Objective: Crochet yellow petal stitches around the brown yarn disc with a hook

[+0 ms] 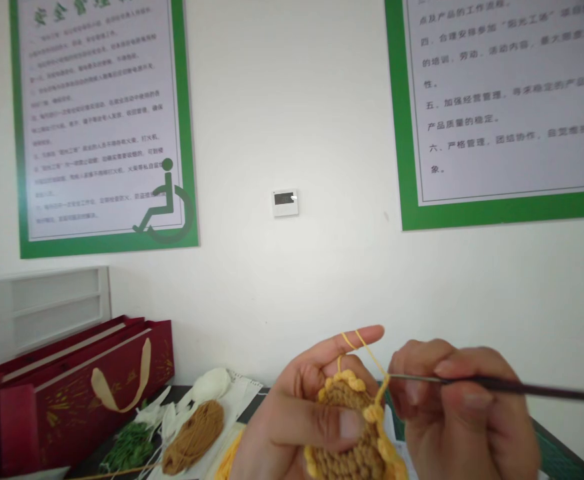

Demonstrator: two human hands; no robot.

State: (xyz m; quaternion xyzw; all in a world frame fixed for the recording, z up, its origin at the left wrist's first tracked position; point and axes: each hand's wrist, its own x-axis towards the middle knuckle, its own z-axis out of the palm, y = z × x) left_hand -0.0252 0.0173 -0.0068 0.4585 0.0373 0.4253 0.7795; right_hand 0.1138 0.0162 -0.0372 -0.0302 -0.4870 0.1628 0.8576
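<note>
The small brown and yellow knotted piece [343, 396] is low and right of the middle, in front of the white wall [292, 287], up in the left hand [285, 420]. It looks light and soft, so I think it would bend and squash but not break. The best place to hold it is likely the flat brown part, near the bumpy yellow edge. The left thumb presses there, with bent fingers behind, and the pointing finger sticks out with yellow yarn [372, 353] looped on it. The right hand [465, 410] pinches a thin hook [537, 388] between thumb and fingers, with almost no gap. The hook's metal tip touches the yarn by the edge. The hook looks hard, thin and maybe a bit slippery.
</note>
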